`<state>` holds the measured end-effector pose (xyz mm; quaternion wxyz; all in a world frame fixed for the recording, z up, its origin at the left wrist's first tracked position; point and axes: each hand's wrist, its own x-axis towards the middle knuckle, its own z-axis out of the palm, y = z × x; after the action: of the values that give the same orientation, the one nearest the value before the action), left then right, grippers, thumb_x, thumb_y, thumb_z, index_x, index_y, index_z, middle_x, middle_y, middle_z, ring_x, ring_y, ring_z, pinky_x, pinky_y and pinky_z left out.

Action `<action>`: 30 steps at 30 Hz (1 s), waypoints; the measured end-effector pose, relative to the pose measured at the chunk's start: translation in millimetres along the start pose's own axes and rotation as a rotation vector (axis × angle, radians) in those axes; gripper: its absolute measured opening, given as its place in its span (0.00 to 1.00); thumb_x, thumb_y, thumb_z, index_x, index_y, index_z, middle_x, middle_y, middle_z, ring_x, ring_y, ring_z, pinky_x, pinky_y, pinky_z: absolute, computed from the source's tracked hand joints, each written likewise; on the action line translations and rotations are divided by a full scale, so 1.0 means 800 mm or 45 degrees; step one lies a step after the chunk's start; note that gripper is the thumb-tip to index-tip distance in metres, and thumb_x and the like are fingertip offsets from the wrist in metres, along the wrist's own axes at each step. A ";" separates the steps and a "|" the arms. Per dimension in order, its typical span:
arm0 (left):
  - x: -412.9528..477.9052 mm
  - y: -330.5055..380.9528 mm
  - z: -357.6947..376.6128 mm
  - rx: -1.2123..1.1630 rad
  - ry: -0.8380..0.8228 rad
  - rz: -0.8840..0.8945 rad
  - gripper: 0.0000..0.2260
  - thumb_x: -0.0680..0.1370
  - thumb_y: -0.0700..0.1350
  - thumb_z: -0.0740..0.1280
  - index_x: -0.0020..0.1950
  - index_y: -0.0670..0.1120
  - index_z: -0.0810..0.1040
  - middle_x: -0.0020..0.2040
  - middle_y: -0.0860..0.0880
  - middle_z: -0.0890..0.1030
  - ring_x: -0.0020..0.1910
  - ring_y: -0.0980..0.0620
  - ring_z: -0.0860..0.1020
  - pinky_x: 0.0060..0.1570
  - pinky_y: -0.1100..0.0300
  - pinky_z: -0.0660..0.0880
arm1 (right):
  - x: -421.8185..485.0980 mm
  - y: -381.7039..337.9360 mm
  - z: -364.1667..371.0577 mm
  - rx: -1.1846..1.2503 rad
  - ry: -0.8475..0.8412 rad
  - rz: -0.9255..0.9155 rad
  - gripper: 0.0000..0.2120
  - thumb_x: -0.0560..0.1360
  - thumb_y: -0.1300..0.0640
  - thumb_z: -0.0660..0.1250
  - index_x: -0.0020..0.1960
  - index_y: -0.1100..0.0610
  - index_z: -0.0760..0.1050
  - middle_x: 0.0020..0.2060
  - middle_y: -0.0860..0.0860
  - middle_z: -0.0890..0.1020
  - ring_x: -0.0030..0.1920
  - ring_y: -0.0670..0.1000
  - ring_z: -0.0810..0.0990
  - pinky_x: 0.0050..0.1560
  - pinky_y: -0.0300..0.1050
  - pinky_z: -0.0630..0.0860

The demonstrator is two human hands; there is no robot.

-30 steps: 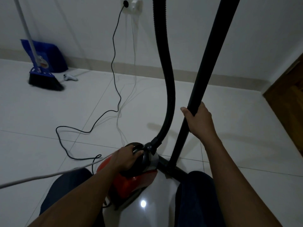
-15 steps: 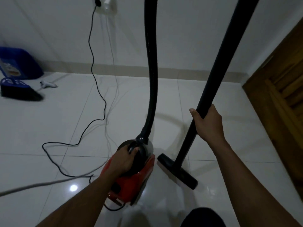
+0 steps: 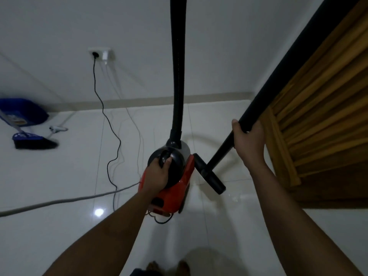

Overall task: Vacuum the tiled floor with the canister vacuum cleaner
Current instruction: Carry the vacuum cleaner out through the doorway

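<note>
A red and black canister vacuum cleaner [image 3: 179,188] hangs above the white tiled floor [image 3: 59,176]. My left hand [image 3: 157,174] grips the black carry handle on its top. Its ribbed black hose [image 3: 178,76] rises straight up out of view. My right hand [image 3: 248,138] grips the black wand [image 3: 278,80], which slants down from the upper right. The flat black floor nozzle [image 3: 209,176] at the wand's lower end sits just right of the canister, near the tiles.
A black power cord [image 3: 103,108] runs from a wall socket [image 3: 98,53] down across the floor to the vacuum. A grey cable [image 3: 59,201] crosses the floor at left. A blue broom [image 3: 31,140] and dustpan [image 3: 25,114] lie far left. A wooden door [image 3: 318,136] stands at right.
The view has risen and turned right, so the door fills more of the right side. The canister has come up off the floor in my left hand. My right hand keeps its grip on the wand.
</note>
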<state>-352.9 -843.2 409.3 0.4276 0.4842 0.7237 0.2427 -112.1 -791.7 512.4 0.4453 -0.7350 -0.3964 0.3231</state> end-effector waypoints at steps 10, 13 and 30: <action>0.096 0.178 0.017 -0.012 -0.105 0.100 0.15 0.83 0.56 0.59 0.57 0.46 0.76 0.47 0.51 0.77 0.47 0.51 0.76 0.48 0.58 0.68 | 0.129 -0.105 -0.057 0.072 0.131 0.046 0.13 0.78 0.54 0.72 0.60 0.52 0.72 0.49 0.48 0.81 0.52 0.52 0.83 0.57 0.60 0.82; 0.155 0.233 0.040 0.002 -0.178 0.121 0.11 0.83 0.55 0.59 0.54 0.48 0.74 0.43 0.54 0.75 0.45 0.53 0.75 0.44 0.60 0.68 | 0.201 -0.122 -0.061 0.110 0.179 0.088 0.13 0.78 0.53 0.71 0.59 0.52 0.72 0.49 0.47 0.81 0.50 0.50 0.82 0.57 0.58 0.83; 0.484 0.502 0.292 0.257 -0.411 0.228 0.13 0.83 0.53 0.60 0.60 0.47 0.76 0.48 0.50 0.78 0.48 0.48 0.78 0.45 0.56 0.71 | 0.641 -0.050 -0.136 0.184 0.385 0.179 0.22 0.81 0.50 0.70 0.68 0.63 0.75 0.53 0.51 0.81 0.55 0.51 0.82 0.50 0.38 0.78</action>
<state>-19.2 -340.3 447.1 0.4641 0.6197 0.6203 0.1254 210.6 -377.4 529.1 0.5278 -0.7672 -0.2483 0.2668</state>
